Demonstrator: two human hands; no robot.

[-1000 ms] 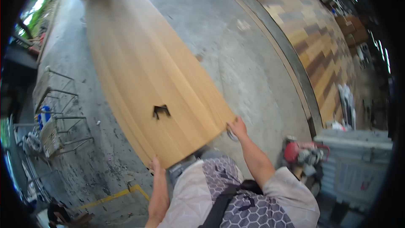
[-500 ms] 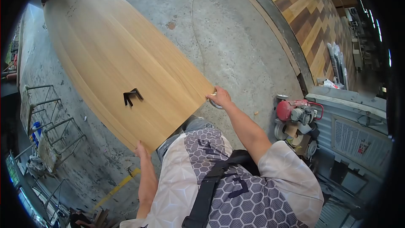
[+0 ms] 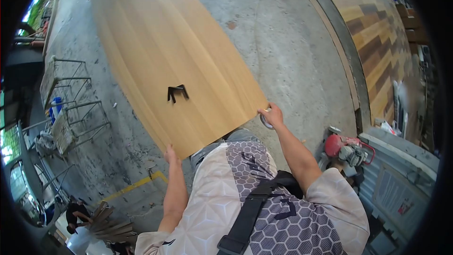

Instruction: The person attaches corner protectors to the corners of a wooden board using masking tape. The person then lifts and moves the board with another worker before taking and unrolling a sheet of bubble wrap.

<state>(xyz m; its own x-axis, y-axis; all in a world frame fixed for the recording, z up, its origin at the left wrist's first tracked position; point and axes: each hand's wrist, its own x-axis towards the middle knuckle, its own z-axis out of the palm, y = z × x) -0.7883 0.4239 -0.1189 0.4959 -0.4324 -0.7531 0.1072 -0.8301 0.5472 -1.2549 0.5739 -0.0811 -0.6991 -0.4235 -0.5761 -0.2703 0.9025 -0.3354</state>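
A long wood-grain board (image 3: 188, 61) stretches away in front of me, its near end close to my waist. My left hand (image 3: 172, 154) is closed on its near left corner. At the near right corner, my right hand (image 3: 273, 115) grips the board's edge and also holds a roll of tape (image 3: 266, 122), which hangs below the fingers. The fingers under the board are hidden on both sides. A black angled piece (image 3: 177, 93), shaped like a bracket, lies on top of the board nearer its left side.
Metal-framed stools (image 3: 66, 125) stand on the concrete floor (image 3: 302, 75) to the left. At right are a red air compressor (image 3: 336, 146) and a corrugated metal panel (image 3: 401, 160). Multi-toned planks (image 3: 368, 33) cover the upper right. Another person (image 3: 77, 215) is near stacked strips (image 3: 111, 224) at lower left.
The board, both hands and surroundings have shifted right in view as my head turned left. Both hands keep hold of the board, and the black piece stays on it.
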